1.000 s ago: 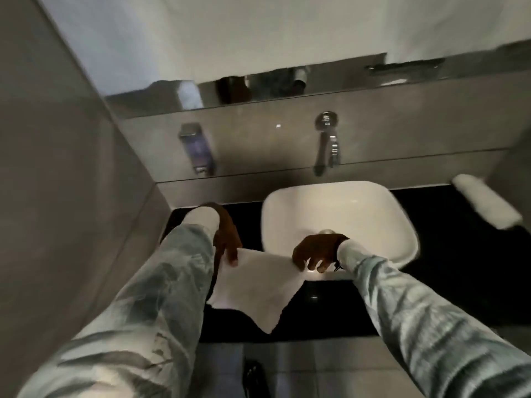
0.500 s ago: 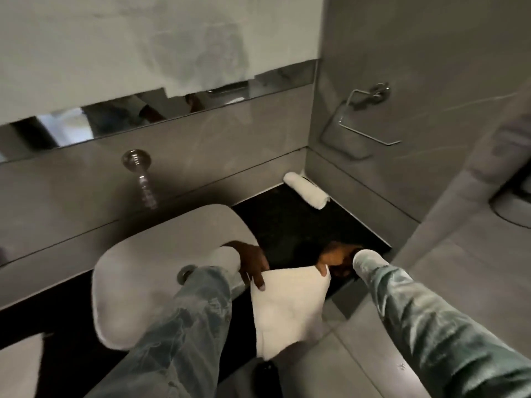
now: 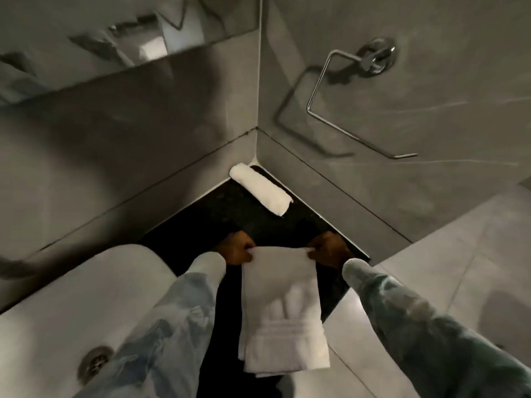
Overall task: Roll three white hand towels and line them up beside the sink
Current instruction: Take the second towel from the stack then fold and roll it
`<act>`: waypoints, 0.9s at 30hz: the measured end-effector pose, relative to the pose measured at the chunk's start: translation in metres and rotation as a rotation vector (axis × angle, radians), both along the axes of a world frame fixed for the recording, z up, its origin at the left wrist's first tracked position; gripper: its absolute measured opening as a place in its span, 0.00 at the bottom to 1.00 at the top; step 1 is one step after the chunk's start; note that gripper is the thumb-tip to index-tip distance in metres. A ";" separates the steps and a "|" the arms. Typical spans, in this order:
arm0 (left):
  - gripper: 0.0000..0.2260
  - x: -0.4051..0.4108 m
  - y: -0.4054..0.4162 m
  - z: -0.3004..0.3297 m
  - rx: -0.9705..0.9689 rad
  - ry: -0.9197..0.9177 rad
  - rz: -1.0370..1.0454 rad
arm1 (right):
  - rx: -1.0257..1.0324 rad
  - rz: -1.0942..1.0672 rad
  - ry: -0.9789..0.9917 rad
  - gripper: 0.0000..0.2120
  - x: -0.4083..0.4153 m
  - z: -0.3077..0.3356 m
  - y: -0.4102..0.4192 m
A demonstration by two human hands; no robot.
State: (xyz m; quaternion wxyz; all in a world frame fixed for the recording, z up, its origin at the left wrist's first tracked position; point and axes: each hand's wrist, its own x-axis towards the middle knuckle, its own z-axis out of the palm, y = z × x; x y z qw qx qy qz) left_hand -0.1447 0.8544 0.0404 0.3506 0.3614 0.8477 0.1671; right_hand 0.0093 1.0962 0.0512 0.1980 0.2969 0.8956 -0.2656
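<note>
A folded white hand towel (image 3: 283, 308) lies lengthwise over the black counter (image 3: 238, 214), its near end hanging past the counter's front edge. My left hand (image 3: 237, 249) pinches the towel's far left corner. My right hand (image 3: 327, 249) pinches its far right corner. One rolled white towel (image 3: 261, 189) rests in the back corner of the counter, against the wall. The white sink (image 3: 71, 305) sits to the left, partly covered by my left sleeve.
Grey tiled walls meet in a corner behind the counter. A chrome towel ring (image 3: 353, 104) hangs on the right wall. The sink drain (image 3: 94, 360) shows at lower left. Grey floor tiles (image 3: 431, 268) lie to the right of the counter.
Both hands carried the towel from the sink's left front across to the counter right of the sink. The towel went from loose and diagonal to a straight folded strip. My view swung right.
</note>
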 end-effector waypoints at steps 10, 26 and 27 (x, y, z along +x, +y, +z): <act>0.07 -0.039 0.030 -0.032 0.233 0.217 0.119 | 0.095 0.086 0.137 0.09 -0.035 -0.038 0.033; 0.13 -0.027 0.027 -0.030 0.006 0.557 -0.410 | 0.084 0.383 0.271 0.16 -0.016 -0.050 0.035; 0.12 -0.025 0.030 -0.029 -0.016 0.513 -0.360 | 0.047 0.325 0.240 0.16 -0.024 -0.049 0.037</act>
